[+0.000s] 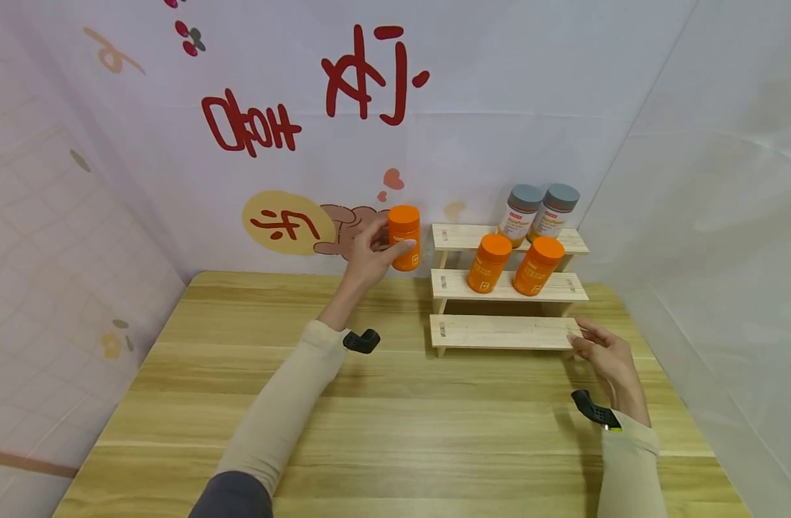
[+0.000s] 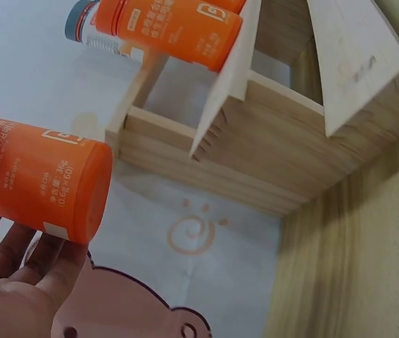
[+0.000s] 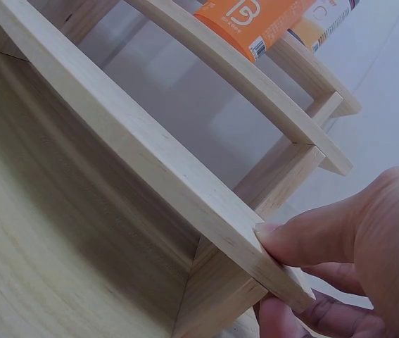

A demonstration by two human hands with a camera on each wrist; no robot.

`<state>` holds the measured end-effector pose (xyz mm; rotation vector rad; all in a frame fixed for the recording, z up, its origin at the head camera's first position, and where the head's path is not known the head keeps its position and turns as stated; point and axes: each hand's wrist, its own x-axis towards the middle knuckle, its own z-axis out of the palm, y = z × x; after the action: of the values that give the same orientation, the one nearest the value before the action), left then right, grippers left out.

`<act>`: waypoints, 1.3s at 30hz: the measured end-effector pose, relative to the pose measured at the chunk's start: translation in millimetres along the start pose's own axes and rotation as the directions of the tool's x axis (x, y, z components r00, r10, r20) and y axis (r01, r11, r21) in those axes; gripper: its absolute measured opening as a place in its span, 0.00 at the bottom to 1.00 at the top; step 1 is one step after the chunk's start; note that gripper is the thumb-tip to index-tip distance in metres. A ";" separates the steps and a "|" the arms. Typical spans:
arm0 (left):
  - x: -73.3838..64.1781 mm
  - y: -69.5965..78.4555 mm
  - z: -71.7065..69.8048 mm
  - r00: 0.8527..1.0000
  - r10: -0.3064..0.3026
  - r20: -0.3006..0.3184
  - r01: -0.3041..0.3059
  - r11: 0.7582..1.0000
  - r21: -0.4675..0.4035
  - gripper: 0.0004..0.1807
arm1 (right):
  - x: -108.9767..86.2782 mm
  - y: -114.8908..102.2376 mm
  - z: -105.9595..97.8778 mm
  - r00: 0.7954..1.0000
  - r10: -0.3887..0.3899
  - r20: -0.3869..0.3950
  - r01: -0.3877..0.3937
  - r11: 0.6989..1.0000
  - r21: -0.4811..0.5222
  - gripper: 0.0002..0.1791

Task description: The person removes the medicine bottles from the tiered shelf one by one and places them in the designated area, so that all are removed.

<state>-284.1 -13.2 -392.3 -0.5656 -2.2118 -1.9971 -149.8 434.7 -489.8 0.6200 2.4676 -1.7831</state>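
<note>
An orange bottle (image 1: pixel 404 241) with an orange lid is held upright by my left hand (image 1: pixel 369 255), thumb across its front, off the table and left of a stepped wooden rack (image 1: pixel 499 332). The left wrist view shows the same orange bottle (image 2: pixel 41 179) between thumb and fingers. At the rack's lowest step, my right hand (image 1: pixel 609 356) grips the right end of the board (image 3: pixel 185 183), thumb on top and fingers beneath. On the middle step stand two more orange bottles (image 1: pixel 489 265). Two grey-lidded bottles (image 1: pixel 520 216) stand on the top step, partly hidden behind the orange ones.
The rack stands on a wood-grain table (image 1: pixel 434 432), close to a white printed backdrop (image 1: pixel 499 93). A pale side wall (image 1: pixel 725 252) rises at the right, near my right hand. Each wrist wears a black camera mount (image 1: pixel 361 341).
</note>
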 end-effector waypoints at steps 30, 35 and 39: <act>-23.5 -75.7 -12.5 0.978 -0.198 -0.072 0.199 0.980 0.016 0.31 | -0.5 2.9 0.2 1.000 -0.004 -0.004 0.004 1.000 -0.021 0.41; -23.8 -85.8 -12.4 0.970 -0.232 -0.075 0.234 0.972 0.018 0.33 | 1.1 2.4 0.3 1.000 -0.004 0.002 0.004 1.000 -0.028 0.41; -26.2 -91.2 -10.8 0.959 -0.270 -0.081 0.274 0.961 0.039 0.35 | 1.2 1.9 0.2 1.000 -0.016 0.013 0.017 0.999 -0.030 0.41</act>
<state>-292.9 -35.0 -484.9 -0.1832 -2.3960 -2.0383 -150.3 435.4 -491.8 0.5867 2.4940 -1.7462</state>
